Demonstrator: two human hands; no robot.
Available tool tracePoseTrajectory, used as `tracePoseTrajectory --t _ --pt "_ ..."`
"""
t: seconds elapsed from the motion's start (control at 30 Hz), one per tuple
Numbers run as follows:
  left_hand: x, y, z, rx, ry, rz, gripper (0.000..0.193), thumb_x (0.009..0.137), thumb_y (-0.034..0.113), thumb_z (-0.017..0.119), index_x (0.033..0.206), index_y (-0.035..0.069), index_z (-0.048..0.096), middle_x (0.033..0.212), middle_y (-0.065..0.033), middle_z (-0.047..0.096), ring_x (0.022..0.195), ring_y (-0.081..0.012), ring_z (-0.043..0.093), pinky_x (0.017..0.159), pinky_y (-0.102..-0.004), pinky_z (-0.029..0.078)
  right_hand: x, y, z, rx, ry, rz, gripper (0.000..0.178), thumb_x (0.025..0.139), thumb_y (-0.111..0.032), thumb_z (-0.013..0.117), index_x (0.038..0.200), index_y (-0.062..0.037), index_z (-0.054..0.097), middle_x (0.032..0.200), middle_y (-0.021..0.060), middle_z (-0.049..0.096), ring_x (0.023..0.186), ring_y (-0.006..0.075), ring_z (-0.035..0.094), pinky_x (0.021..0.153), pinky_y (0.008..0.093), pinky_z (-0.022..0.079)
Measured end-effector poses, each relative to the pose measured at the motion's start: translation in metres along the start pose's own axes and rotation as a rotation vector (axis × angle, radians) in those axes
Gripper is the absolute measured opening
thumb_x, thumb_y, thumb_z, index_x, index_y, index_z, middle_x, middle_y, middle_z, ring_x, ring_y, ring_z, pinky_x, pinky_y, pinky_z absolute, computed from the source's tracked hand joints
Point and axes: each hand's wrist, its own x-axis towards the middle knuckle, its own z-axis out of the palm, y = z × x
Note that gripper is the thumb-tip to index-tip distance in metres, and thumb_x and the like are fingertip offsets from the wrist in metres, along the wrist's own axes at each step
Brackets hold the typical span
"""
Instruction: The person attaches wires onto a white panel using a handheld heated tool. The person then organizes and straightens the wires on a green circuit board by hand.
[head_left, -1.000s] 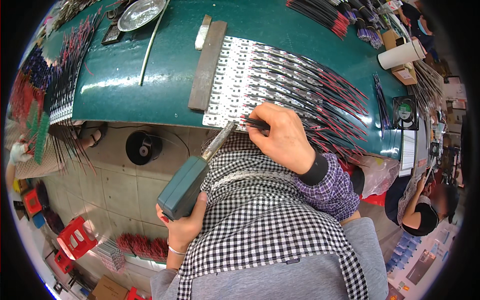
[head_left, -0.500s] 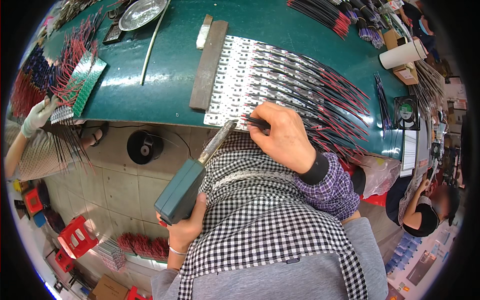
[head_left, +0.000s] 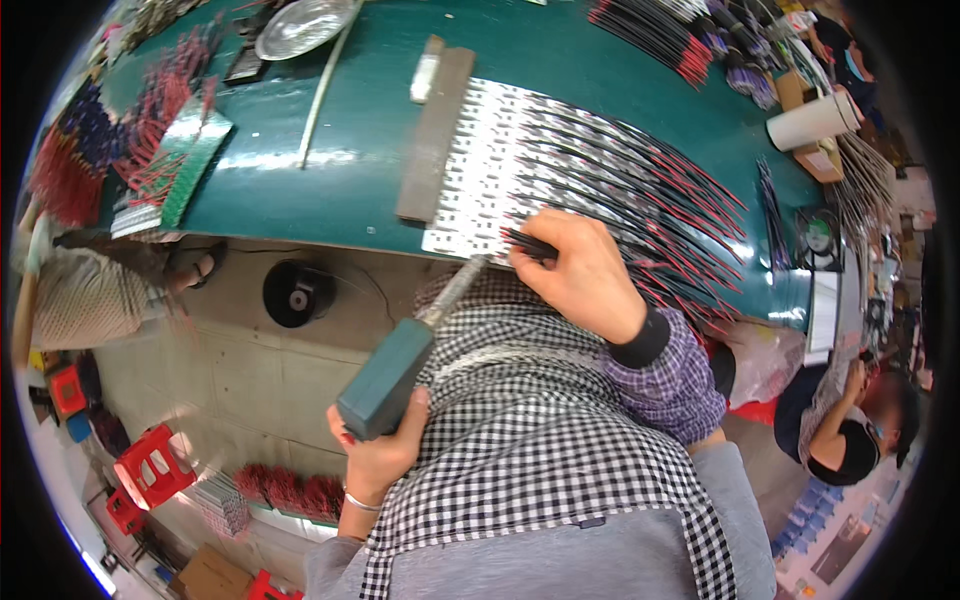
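My left hand (head_left: 385, 448) is wrapped round the grip of a dark green soldering gun (head_left: 385, 378). Its long metal tip points up and away, ending by the near edge of a white circuit board panel (head_left: 472, 165). Beside that tip, my right hand (head_left: 588, 272) pinches a small bunch of black wires (head_left: 532, 243) at the panel's near end. Rows of black and red wires (head_left: 660, 180) run from the panel toward the right. Whether the tip touches a wire or the board, I cannot tell.
A flat brown bar (head_left: 436, 135) lies along the panel's left side on the green table (head_left: 350, 200). Back left are a metal dish (head_left: 305, 28) and a thin rod (head_left: 325, 95). A white roll (head_left: 815, 115) and small fan (head_left: 818, 240) stand right. Co-workers sit at both sides.
The whole view has shifted slightly, so the table sits further right and lower. Both my hands keep their grips near the same spot. At far left, a co-worker's gloved hand has left the wired boards.
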Motion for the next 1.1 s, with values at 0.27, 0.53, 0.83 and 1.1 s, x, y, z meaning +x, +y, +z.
tracePoseTrajectory --t 0.27,0.53,0.83,1.1 --pt "0.016 0.008 -0.009 -0.05 -0.037 0.224 0.016 0.078 -0.002 0.079 0.092 -0.003 0.071 0.084 -0.0103 0.069 0.068 -0.0136 0.065 0.06 -0.0275 0.051 0.006 -0.02 0.0 0.007 -0.041 0.077 0.015 0.082 -0.005 0.075 0.085 0.0055 0.064 0.074 0.015 0.059 0.062 0.0256 0.058 0.057 0.0358 0.043" --pt "0.015 0.006 -0.018 -0.347 0.181 0.129 0.02 0.082 0.0 0.079 0.101 -0.004 0.075 0.089 -0.0087 0.077 0.073 -0.0115 0.07 0.065 -0.0245 0.054 -0.002 -0.019 -0.021 0.073 -0.215 0.075 0.009 0.1 0.001 0.056 0.098 0.0064 0.063 0.079 0.0138 0.063 0.071 0.0246 0.066 0.067 0.035 0.052" --pt "0.028 -0.02 -0.046 -0.34 0.456 0.084 0.043 0.082 -0.011 0.072 0.124 -0.005 0.062 0.112 -0.0152 0.069 0.076 -0.0158 0.065 0.059 -0.0268 0.053 0.026 -0.117 -0.137 0.191 0.085 0.212 0.027 0.112 -0.015 0.044 0.094 -0.0012 0.059 0.074 0.0001 0.057 0.058 0.0017 0.046 0.051 0.0176 0.028" --pt "0.031 -0.016 -0.061 -0.608 0.884 0.064 0.057 0.086 -0.011 0.062 0.139 -0.003 0.045 0.126 -0.02 0.06 0.066 -0.0149 0.056 0.052 -0.0259 0.049 0.239 -0.128 0.059 0.747 -0.587 0.27 0.025 0.097 -0.018 0.071 0.112 0.0026 0.069 0.092 0.0048 0.074 0.054 0.0017 0.038 0.046 0.0222 0.029"
